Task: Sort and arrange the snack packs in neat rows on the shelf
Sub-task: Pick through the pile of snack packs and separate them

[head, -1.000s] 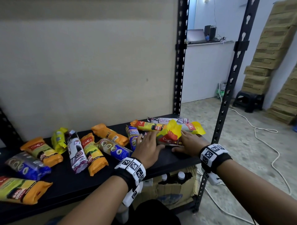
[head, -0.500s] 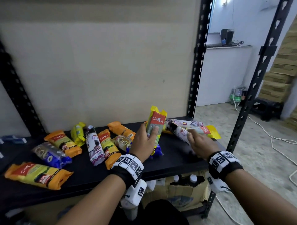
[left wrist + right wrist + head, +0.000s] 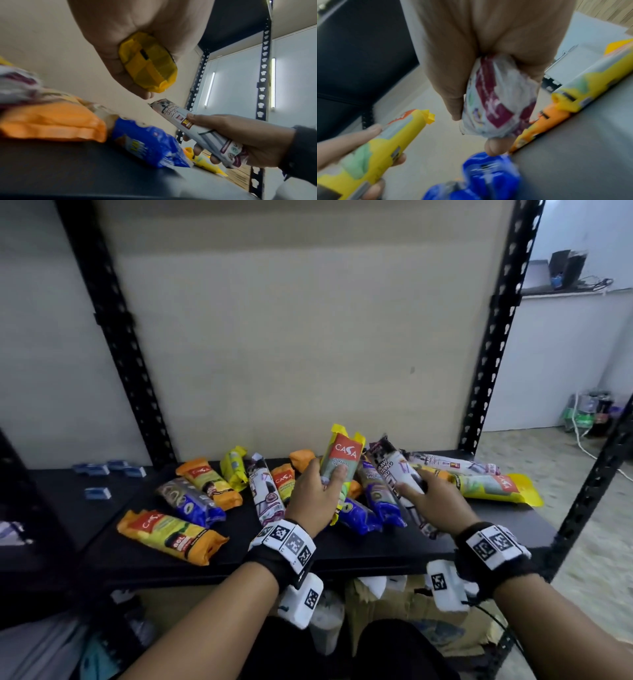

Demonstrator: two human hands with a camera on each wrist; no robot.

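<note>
My left hand [image 3: 317,494] grips a yellow Casa pack [image 3: 342,460] upright above the black shelf [image 3: 308,553]; its yellow end [image 3: 147,63] shows under my palm in the left wrist view. My right hand [image 3: 428,501] holds a white and purple pack [image 3: 397,474] tilted up to the left, seen as the white and purple pack [image 3: 197,129] from the left wrist and the white and purple pack [image 3: 496,97] from the right. Blue packs [image 3: 373,501] lie under both hands. Orange, yellow, blue and white packs [image 3: 205,491] lie scattered on the left.
A yellow pack [image 3: 493,487] and white packs [image 3: 452,463] lie at the shelf's right end. An orange pack [image 3: 171,535] sits near the front edge. Black uprights [image 3: 486,337] frame the bay. Small blue boxes [image 3: 97,493] rest on the left shelf. Cardboard boxes [image 3: 411,604] stand below.
Both hands lifted packs off the right pile: the left raised the yellow Casa pack upright, the right picked up the white and purple pack. The view swung left.
</note>
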